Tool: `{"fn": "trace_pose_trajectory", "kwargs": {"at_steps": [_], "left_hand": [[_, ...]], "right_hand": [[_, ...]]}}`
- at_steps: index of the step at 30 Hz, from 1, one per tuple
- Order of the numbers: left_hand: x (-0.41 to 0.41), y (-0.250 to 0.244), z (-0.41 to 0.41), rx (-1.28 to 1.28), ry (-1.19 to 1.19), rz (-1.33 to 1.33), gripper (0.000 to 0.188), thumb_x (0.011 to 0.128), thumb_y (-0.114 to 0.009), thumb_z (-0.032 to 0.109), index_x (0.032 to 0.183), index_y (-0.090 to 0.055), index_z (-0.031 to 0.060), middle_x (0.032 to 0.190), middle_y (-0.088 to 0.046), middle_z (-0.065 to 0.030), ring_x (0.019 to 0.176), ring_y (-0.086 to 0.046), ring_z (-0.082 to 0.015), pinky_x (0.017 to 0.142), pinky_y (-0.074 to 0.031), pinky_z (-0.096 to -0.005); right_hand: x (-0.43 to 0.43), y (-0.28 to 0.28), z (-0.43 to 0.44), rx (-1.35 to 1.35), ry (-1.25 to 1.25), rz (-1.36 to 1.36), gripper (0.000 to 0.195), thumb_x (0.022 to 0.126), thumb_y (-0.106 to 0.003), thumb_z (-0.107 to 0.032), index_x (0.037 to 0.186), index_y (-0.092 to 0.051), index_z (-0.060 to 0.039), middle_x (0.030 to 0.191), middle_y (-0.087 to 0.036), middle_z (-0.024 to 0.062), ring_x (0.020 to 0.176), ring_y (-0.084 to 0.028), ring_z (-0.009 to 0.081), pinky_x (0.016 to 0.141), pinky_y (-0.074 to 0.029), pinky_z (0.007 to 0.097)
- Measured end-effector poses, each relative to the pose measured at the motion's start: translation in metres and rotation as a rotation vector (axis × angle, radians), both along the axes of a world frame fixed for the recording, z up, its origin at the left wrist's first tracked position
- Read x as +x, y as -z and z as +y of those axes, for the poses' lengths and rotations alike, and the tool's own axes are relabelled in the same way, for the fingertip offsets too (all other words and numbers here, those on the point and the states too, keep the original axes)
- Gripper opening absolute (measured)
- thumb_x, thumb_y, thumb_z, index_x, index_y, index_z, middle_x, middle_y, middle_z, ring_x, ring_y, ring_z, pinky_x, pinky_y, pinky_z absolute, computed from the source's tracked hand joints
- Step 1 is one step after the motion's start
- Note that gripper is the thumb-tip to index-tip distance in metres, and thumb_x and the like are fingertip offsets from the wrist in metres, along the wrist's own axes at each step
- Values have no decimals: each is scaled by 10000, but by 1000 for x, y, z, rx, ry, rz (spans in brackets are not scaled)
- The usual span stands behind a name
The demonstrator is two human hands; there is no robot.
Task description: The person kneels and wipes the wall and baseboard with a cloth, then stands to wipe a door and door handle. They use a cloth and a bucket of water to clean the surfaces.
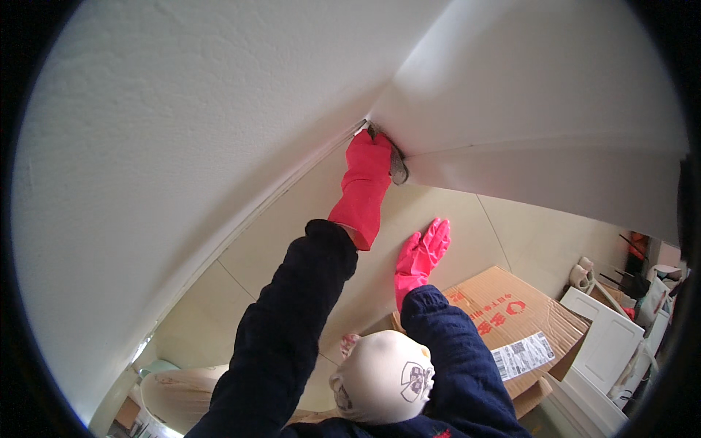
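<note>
My left hand (369, 156), in a red rubber glove, reaches into the low corner where the white wall (181, 120) meets a smooth white panel (526, 93). It grips a grey cloth (401, 168), part of which sticks out to the right of the glove and touches the panel's base. The fingertips are mostly hidden. My right hand (424, 254), in a pink rubber glove, rests on the beige tiled floor (465, 230) with its fingers stretched out and holds nothing. Between my arms is a rounded white fabric shape (380, 378) with a printed emblem; I cannot tell what it is.
A cardboard box (520, 312) with red print and a label lies by my right forearm. Beyond it are white panelled pieces (602, 339), pale shoes (581, 275) and mixed clutter. A narrow skirting edge (274, 200) runs along the left wall's foot.
</note>
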State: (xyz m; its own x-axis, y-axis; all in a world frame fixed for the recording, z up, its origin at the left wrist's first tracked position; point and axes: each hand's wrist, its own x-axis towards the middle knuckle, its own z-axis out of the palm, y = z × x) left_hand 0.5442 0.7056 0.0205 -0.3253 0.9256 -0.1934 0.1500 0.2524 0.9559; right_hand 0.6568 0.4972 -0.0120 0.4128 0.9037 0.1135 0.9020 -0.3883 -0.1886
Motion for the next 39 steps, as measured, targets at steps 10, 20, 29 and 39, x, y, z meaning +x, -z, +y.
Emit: {"fn": "trace_pose_trajectory", "kwargs": {"at_steps": [10,20,29,39], "left_hand": [[5,-4,-20,-482,221,-579,260,884,-570,269,954,-595,20,726,-620,-111,531,-608,-251,391,-473,-370],[-14,-10,0,-261,150,-175,302,886,-545,294,1026,-626,39,839,-655,-125,669,-639,-237,524,-496,-366],[-16,20,-57,-326,-146,-527,260,903,-552,313,920,-583,55,759,-610,-51,618,-572,-172,506,-449,-339],[12,-4,-54,177,164,98,218,879,-598,185,897,-558,-29,761,-598,-157,678,-569,-279,615,-445,-370]], "right_hand": [[2,2,-2,-6,-2,7,641,881,-479,-206,1439,-244,5,1485,-228,244,1380,-215,382,1134,-126,480],[-4,-2,4,10,-9,37,637,872,-486,-178,1436,-251,4,1487,-223,245,1386,-201,379,1136,-126,471],[4,-1,-3,2,1,11,633,880,-477,-192,1437,-250,5,1492,-211,244,1384,-206,381,1137,-122,469],[5,1,0,-23,19,-1,636,885,-468,-207,1442,-241,1,1494,-207,241,1384,-203,380,1138,-119,472]]}}
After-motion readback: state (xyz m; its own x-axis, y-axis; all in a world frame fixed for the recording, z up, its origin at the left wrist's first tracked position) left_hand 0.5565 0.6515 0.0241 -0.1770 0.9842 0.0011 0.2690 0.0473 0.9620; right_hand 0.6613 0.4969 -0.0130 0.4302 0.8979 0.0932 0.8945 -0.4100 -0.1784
